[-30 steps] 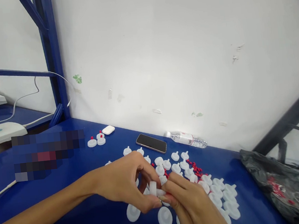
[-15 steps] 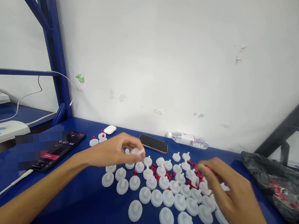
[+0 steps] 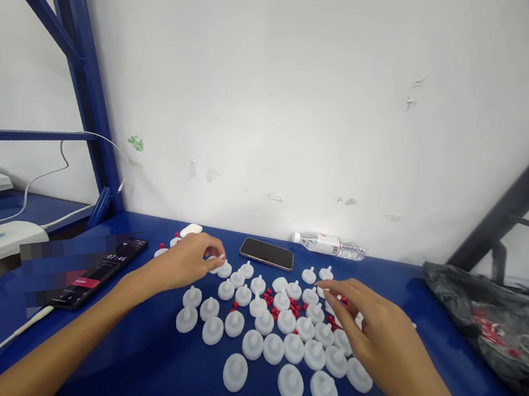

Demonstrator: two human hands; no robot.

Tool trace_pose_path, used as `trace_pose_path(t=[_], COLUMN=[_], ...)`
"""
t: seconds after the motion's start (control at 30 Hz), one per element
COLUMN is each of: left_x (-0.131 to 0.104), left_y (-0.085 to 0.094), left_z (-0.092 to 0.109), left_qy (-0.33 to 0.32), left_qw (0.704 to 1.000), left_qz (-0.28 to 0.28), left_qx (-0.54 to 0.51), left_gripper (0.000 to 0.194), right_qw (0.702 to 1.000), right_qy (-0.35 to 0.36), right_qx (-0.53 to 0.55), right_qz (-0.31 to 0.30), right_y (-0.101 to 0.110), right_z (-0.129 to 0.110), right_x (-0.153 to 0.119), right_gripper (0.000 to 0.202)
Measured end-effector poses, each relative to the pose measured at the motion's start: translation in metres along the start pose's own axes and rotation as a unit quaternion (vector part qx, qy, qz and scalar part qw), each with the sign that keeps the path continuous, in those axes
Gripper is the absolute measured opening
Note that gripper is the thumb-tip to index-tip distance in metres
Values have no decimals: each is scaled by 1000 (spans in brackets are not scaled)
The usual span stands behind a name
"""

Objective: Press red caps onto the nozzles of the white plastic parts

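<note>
My left hand (image 3: 198, 258) is closed in a pinch at the far left of a spread of white spouted caps (image 3: 234, 323). Partly hidden by its fingers is one white spouted cap (image 3: 213, 264), which it grips. Small red tips (image 3: 295, 308) lie in loose clusters among the caps. Above the right side of the spread, my right hand (image 3: 377, 328) has thumb and index finger pinched together beside some caps. What is between those fingertips is too small to make out. Behind my left wrist stand a few white caps with red tips (image 3: 162, 249) fitted on top.
A dark phone (image 3: 266, 254) and a clear bottle (image 3: 329, 245) lie near the wall. A white case (image 3: 191, 229) is behind my left hand. At left lies a phone with a timer (image 3: 97, 275), its cable attached. A black plastic bag (image 3: 464, 303) sits at right.
My left hand has moved left and back, carrying the white spouted cap. My right hand has shifted left over the caps. The camera view has turned slightly.
</note>
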State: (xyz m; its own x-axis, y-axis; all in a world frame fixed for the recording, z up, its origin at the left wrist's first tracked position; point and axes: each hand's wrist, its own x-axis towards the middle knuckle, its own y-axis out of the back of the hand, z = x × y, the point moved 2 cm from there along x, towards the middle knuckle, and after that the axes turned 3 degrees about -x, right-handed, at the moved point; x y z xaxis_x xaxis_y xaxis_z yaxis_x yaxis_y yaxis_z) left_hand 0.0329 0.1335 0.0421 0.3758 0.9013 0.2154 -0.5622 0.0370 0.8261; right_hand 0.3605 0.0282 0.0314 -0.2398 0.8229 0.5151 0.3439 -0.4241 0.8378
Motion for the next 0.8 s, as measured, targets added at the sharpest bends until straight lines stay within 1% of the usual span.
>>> trace_pose_path(t=[0.1,0.2,0.27,0.33,0.4,0.47,0.53,0.6,0.7,0.73,0.8], left_x=[-1,-3,-3,-1,2,5,6,6,3,2,1], left_y=[-2,-8,-11,-10,-5,4,12,17,17,16,13], left_z=[-7,-11,-10,-9,-10,-15,-23,-34,-49,-53,-58], left_qy=[26,43,46,43,48,70,104,135,177,186,185], left_qw=[999,998,998,998,996,990,975,959,944,943,948], left_qz=[-22,-27,-26,-22,2,53,104,133,134,129,120], left_qx=[21,34,40,49,70,114,168,212,243,243,228], left_gripper=[17,11,11,16,21,28,32,30,21,19,20], right_qw=[1000,999,999,998,998,998,999,999,999,999,999], right_qy=[-4,-2,-2,-6,-4,-1,2,4,7,9,13], right_qx=[11,20,29,38,40,36,31,31,35,35,33], right_qz=[-18,-35,-41,-43,-43,-42,-39,-35,-33,-33,-34], right_y=[0,-1,-2,-2,-2,-2,-1,-1,0,0,0], right_z=[-3,-6,-7,-7,-7,-7,-7,-8,-9,-10,-10], right_x=[1,0,0,-1,-1,-1,-1,0,0,0,-1], right_gripper=[28,28,28,29,28,28,30,32,34,34,34])
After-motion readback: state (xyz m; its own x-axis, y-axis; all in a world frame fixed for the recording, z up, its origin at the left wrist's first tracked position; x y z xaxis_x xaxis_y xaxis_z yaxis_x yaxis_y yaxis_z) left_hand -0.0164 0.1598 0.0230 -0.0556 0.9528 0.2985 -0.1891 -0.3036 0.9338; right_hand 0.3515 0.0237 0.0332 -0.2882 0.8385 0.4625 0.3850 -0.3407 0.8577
